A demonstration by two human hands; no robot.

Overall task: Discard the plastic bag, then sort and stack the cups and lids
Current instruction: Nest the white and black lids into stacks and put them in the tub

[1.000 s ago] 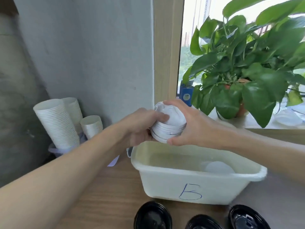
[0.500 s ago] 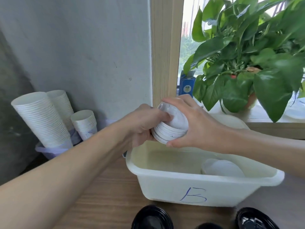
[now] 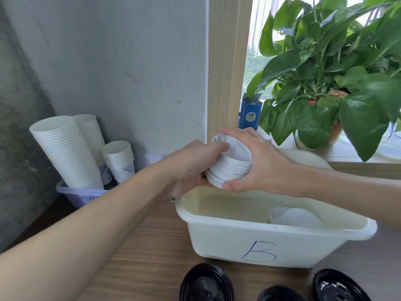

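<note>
A stack of white lids (image 3: 233, 164) is held tilted above the left end of a cream plastic bin (image 3: 243, 237) marked "B". My left hand (image 3: 191, 168) grips the stack from the left and below, and my right hand (image 3: 258, 161) wraps it from the right, thumb under the rim. More white lids (image 3: 295, 217) lie inside the bin at its right. Three stacks of white paper cups (image 3: 67, 153) stand in a lilac basket (image 3: 82, 195) at the left by the wall. Black lids (image 3: 206, 283) lie along the near edge of the wooden table.
A grey wall and wooden window post rise behind the bin. A large potted green plant (image 3: 329, 83) and a small blue carton (image 3: 250, 114) sit on the window sill at the right. Another cream container (image 3: 308, 155) shows behind my right wrist.
Both hands keep the same hold on the lid stack. The view has shifted left and slightly closer, so bin and cups appear further right.
</note>
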